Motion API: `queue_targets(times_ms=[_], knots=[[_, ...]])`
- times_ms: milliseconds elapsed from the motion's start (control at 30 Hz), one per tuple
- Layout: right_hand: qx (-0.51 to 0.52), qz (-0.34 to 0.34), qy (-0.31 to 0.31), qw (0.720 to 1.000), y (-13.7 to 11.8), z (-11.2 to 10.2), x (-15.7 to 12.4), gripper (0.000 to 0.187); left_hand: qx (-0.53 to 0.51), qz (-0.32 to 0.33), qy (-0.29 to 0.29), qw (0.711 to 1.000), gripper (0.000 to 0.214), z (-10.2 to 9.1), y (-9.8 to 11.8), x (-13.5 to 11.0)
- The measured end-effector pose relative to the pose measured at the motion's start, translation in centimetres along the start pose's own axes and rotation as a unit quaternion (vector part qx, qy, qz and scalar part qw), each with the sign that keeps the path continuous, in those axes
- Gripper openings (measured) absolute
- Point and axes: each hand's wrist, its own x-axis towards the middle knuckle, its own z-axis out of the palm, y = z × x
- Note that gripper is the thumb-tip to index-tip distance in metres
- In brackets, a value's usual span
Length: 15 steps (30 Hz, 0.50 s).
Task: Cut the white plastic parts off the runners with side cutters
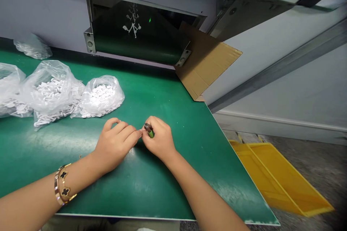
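My right hand (160, 140) is closed around a pair of small nippers (149, 130); their dark metal head and a bit of green handle show above the fist. My left hand (116, 145) meets it, fingers bent and fingertips pressed together beside the tool. Whatever the left fingers pinch is hidden. Both hands are just above the green tabletop (151, 187). Beyond the left hand stands an open clear plastic bag (115, 90) of small flat white pieces. Farther left, another bag (66, 75) holds white hook-like parts.
More plastic bags (11, 75) line the left side. At the back, a dark green conveyor belt (130, 48) comes through a wall opening, carrying branched white plastic parts (132, 28). A cardboard flap (208, 61) leans beside it. Yellow crates (279, 177) lie on the floor at right.
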Motion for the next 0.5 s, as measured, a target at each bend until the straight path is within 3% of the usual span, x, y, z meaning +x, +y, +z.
queue_targets(times_ms=[100, 200, 367, 500], knots=[[-0.057, -0.018, -0.018, 0.998, 0.08, -0.04, 0.07, 0.016, 0.049, 0.031, -0.02, 0.998, 0.018, -0.02, -0.1, 0.14], [-0.08, -0.017, -0.036, 0.996, 0.02, 0.01, 0.04, 0.016, 0.031, 0.013, -0.047, 0.998, 0.019, 0.15, -0.2, 0.12], [-0.006, 0.077, -0.081, 0.994, 0.05, 0.42, 0.08, 0.015, -0.116, -0.083, -0.082, 0.986, 0.014, 0.57, -0.68, -0.04], [0.028, 0.121, -0.109, 0.986, 0.29, 0.62, 0.26, 0.012, -0.165, -0.099, -0.086, 0.978, 0.016, 0.78, -1.0, -0.08]])
